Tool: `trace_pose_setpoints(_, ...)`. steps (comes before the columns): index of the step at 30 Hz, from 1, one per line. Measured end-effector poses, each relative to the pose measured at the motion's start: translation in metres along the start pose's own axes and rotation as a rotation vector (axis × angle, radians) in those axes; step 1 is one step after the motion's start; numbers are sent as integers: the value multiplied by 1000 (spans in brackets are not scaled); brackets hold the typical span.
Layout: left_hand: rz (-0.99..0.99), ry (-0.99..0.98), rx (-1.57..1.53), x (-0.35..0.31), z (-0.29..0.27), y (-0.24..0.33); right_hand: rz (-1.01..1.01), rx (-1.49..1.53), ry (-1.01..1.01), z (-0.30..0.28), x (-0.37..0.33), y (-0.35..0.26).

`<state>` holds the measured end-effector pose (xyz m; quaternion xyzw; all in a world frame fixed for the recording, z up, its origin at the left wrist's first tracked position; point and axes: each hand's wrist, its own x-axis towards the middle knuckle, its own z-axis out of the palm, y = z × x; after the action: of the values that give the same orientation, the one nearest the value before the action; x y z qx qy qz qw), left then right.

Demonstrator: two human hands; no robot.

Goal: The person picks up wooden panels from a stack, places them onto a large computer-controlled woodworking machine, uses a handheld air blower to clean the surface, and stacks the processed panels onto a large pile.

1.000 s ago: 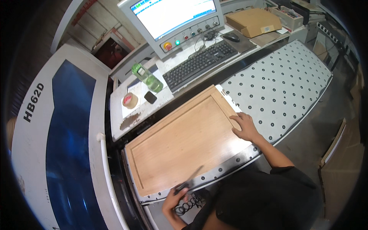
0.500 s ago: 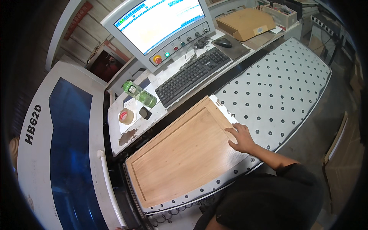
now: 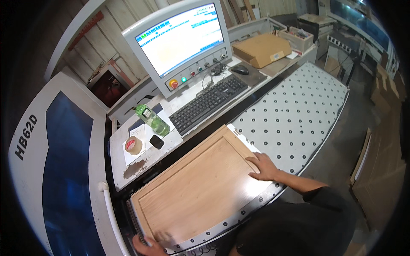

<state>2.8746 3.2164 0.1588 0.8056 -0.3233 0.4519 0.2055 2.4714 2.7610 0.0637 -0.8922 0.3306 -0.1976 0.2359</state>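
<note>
A light wood-grain panel point(image 3: 196, 183) with a grooved inner frame lies flat on a white work table point(image 3: 294, 123) dotted with black round studs. My right hand point(image 3: 264, 167) rests on the panel's right end, its fingers spread and the thumb side on the wood. At the panel's near left corner is my left hand point(image 3: 149, 247), partly cut off by the lower edge of the view. Its fingers are blurred, so whether they grip the panel's edge is unclear.
Beyond the panel, a console holds a monitor point(image 3: 183, 38), a keyboard point(image 3: 209, 102), a mouse point(image 3: 240, 69), a green bottle point(image 3: 153, 121), a tape roll point(image 3: 133, 146) and a cardboard box point(image 3: 261, 49). A white machine with a blue window point(image 3: 68, 170) stands left; cardboard point(image 3: 380, 158) stands right.
My left hand has come into view at the panel's near left corner. My right hand stays at the panel's right end. The whole view has shifted, showing more of the room behind.
</note>
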Motion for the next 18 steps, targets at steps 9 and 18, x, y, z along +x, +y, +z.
trace_pose_setpoints(9, -679, -701, 197, -71, 89, -104, 139, -83, 65, 16, -54, -65)
trace_pose_setpoints(18, -421, -474, 61, -68, 77, -99, 333, -63, 98, 19, -41, -90)
